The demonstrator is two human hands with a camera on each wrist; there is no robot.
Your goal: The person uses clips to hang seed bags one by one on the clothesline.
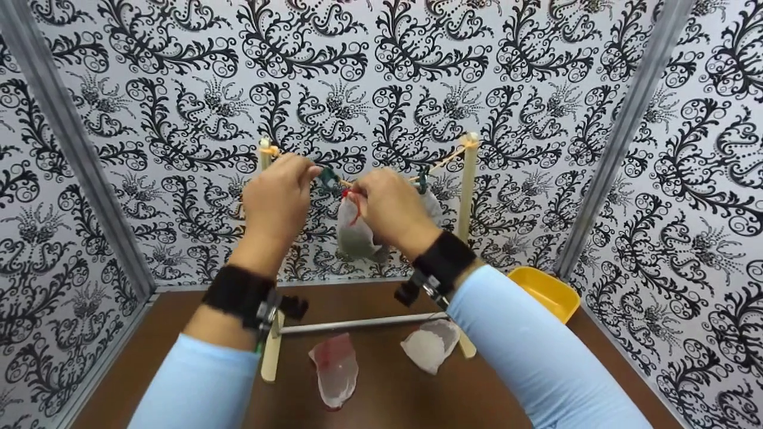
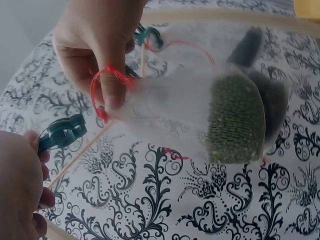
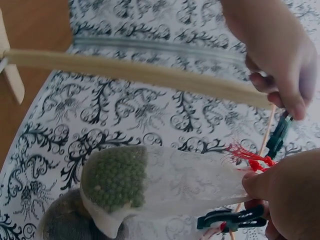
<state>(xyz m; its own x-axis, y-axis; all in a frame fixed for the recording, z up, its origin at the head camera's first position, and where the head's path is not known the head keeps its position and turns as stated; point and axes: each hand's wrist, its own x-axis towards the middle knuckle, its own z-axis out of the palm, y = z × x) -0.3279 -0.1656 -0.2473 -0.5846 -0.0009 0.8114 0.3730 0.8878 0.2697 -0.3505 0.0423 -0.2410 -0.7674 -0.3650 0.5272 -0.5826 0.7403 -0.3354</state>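
Note:
My right hand pinches the top of a white mesh bag beside an orange cord. Red drawstring loops around the bag's neck, and small green beans fill its lower end. A dark green clothespin is pinched in my left hand, close to the cord just left of the bag. Another green clothespin grips the cord to the right, with a second mesh bag of darker contents hanging there, partly hidden behind my right hand.
The cord runs between two wooden posts joined low down by a pale bar. Two mesh bags, one reddish and one white, lie on the brown table. A yellow tray stands at right. Patterned walls enclose the table.

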